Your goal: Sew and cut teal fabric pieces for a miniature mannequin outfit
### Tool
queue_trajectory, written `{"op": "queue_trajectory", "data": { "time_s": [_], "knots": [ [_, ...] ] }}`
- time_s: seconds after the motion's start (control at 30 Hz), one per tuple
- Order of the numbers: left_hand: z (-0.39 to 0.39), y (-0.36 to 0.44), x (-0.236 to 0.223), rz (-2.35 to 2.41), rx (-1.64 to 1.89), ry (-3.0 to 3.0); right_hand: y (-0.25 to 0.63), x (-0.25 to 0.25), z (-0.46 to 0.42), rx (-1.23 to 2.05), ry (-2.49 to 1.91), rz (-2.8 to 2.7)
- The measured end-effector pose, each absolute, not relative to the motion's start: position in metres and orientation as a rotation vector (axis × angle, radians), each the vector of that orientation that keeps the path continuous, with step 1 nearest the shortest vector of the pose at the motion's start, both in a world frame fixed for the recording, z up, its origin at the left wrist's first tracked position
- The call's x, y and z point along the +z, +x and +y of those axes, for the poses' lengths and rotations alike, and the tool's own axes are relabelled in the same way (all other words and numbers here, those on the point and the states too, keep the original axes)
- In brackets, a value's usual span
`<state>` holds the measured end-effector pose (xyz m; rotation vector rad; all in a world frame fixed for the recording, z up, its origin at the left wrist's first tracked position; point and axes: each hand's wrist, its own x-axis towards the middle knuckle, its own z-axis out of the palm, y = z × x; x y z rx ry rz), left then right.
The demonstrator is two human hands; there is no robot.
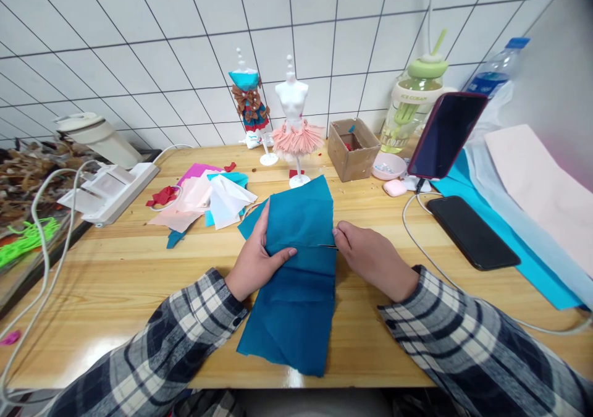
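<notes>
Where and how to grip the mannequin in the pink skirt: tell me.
Probably best by the bare white torso, from the front right: it stands upright and narrows downward, the pink skirt flares below, and the blue-topped mannequin crowds its left.

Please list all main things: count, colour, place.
cloth: 1, blue, centre
thin tool: 1, dark, on cloth
dress forms: 2, white, back
box: 1, brown, back
bowl: 1, pink, right
case: 1, pink, right
phones: 2, dark, right
bottles: 2, green/clear, right
sheets: several, blue/white/pink, right
scraps: several, mixed, left
power strip: 1, white, left
cup: 1, white, left
cables: several, white, sides
heap: 1, brown, left
table: 1, tan, below
wall: 1, white, back
sleeves: 2, plaid, on arms
left hand: 1, bare, on cloth
right hand: 1, bare, on tool
</notes>
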<state>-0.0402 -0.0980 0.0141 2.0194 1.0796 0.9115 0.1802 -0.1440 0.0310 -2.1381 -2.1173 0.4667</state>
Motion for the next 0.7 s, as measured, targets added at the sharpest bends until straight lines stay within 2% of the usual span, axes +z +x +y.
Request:
{"op": "queue_trajectory", "data": {
  "time_s": [0.7],
  "knots": [
    [-0.1023, -0.0387, 0.0124, 1.086, 0.869, 1.969, 0.1778, 0.0315, -0.1457, 0.402, -2.177, -2.145]
  ]
}}
